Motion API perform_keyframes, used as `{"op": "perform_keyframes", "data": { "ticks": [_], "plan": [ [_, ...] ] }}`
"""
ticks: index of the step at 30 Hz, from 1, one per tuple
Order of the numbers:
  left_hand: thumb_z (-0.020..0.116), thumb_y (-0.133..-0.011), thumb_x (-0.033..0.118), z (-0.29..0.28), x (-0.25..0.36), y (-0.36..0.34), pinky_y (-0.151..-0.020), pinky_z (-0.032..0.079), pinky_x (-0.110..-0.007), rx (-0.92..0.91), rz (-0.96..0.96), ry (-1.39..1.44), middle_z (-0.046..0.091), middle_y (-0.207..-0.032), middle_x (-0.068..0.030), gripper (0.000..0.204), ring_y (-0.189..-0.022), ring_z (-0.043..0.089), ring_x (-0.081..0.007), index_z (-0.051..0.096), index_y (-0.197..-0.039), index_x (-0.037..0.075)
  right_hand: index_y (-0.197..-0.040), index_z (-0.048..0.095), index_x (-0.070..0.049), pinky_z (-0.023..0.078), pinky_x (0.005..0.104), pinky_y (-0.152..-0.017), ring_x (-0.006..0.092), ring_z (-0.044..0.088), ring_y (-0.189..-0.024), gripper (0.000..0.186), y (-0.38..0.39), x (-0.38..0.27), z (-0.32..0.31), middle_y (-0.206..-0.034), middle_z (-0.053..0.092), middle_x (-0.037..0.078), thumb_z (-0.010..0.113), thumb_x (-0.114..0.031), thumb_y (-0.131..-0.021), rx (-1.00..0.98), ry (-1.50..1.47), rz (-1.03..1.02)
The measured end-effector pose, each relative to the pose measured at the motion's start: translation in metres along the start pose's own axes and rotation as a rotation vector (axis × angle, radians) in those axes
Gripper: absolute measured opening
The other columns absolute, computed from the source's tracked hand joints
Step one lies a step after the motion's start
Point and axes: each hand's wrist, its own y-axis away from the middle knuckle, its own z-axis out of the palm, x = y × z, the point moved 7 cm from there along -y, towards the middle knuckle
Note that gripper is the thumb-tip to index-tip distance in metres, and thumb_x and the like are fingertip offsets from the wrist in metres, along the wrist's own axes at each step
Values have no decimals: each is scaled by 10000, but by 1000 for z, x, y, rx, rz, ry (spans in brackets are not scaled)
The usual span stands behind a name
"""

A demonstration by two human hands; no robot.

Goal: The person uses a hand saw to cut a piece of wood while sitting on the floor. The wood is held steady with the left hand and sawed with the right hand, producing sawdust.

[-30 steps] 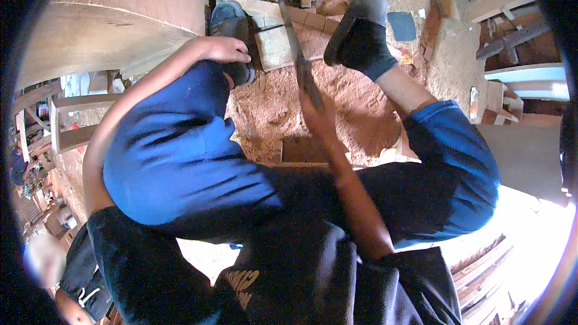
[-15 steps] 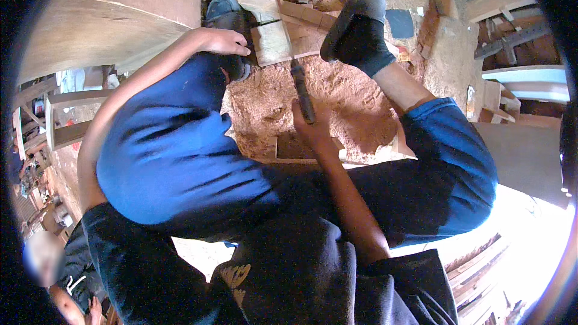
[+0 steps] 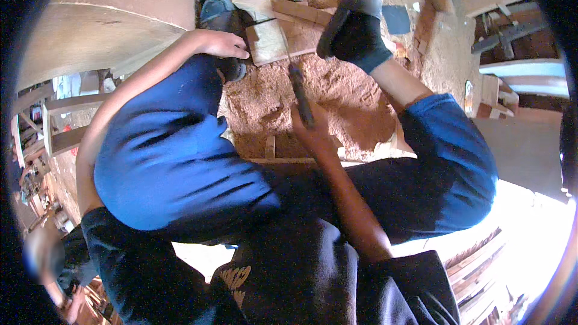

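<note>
My right hand is closed round the dark handle of a saw. Its thin blade, seen nearly edge-on, runs away from me along a pale wooden board. The board lies on the ground between my feet, and my left shoe is at its left edge. My left hand rests over my left lower leg, palm down with loosely stretched fingers, close to the board's left side. Nothing shows in it. Its thumb is hidden.
Reddish sawdust covers the ground between my legs. A large wooden panel stands at the left, with a wooden frame below it. A dark flat piece lies beyond my right foot. Another person is at the lower left.
The view has shifted slightly. My right hand and the saw stay nearly in place over the board, and my left hand keeps its spot. The other person's hand has moved a little.
</note>
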Motion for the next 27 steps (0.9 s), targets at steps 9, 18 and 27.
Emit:
{"op": "perform_keyframes", "data": {
  "ticks": [9,18,27],
  "plan": [
    [500,-962,527,-23,4,12,-1085,376,-392,122,-61,52,498,-1426,-178,651,-1328,463,-309,502,-1374,23,-828,616,-33,437,375,-567,196,553,-599,202,18,-8,-10,-651,577,74,656,-226,-874,-1,-4,20],
    [513,-962,519,-16,-6,11,-1019,418,-377,101,-40,98,569,-1340,-177,631,-1203,552,-296,516,-1362,30,-837,621,-25,386,311,-524,97,475,-569,216,-11,-49,-29,-604,500,-32,670,-224,-904,17,-108,61],
    [499,-977,497,-5,-6,10,-1052,405,-389,28,-38,107,563,-1347,-170,604,-1263,516,-294,511,-1351,22,-878,610,-17,397,312,-570,94,471,-638,184,36,-63,-52,-660,507,0,631,-194,-923,-42,35,103]
  ]
}}
